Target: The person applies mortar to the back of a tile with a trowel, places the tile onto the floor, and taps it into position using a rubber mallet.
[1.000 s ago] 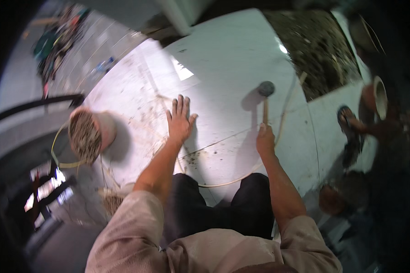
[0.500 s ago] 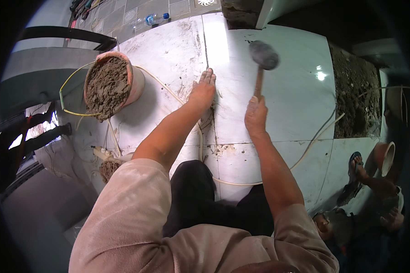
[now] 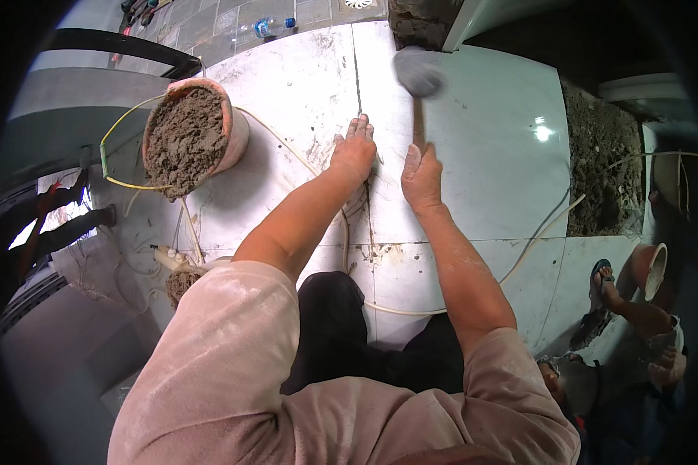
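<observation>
My right hand [image 3: 423,177] is wrapped round the wooden handle of a rubber mallet [image 3: 419,74]. The mallet's dark head is smeared by motion above a large white floor tile [image 3: 488,147]. My left hand [image 3: 354,147] lies flat with fingers stretched out, across the dark joint [image 3: 357,77] between that tile and the one to its left. Grey-brown smears of mortar mark the tiles around my left fingers. Whether the mallet head touches the tile, I cannot tell.
A bucket [image 3: 236,143] heaped with mortar [image 3: 186,132] stands at the left. A pale hose [image 3: 411,313] winds over the tiles. Bare soil [image 3: 601,163] lies at the right, near another person's foot [image 3: 605,283] and a tipped bucket [image 3: 653,267]. A plastic bottle [image 3: 274,28] lies farther off.
The mallet and my right hand have moved left, toward the joint. My left hand remains flat on the tiles. The whole view has shifted slightly.
</observation>
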Available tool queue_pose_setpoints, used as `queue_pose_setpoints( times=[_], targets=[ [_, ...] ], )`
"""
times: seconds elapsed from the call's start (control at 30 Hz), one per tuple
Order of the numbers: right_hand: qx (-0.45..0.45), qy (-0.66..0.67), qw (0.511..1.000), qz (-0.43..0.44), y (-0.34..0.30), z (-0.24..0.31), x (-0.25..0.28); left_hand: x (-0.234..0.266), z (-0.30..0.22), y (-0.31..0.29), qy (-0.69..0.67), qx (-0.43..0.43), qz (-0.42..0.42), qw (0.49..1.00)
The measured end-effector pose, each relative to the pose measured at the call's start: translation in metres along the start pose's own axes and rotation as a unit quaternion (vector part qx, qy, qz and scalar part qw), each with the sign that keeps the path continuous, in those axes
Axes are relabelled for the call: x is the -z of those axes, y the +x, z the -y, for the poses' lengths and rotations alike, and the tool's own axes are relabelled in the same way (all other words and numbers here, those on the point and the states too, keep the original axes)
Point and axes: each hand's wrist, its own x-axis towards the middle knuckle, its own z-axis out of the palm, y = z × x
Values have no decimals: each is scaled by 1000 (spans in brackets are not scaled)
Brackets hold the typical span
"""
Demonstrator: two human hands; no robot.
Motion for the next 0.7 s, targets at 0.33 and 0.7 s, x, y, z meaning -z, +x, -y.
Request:
queue_pose_setpoints(
  times=[0.33,0.7],
  targets=[
    [-47,-70,995,60,17,12,13,-2,0,-6,-13,10,-16,1000],
    [-39,-26,998,-33,-3,-30,-8,-1,-12,4,-55,-5,-40,998]
  ],
)
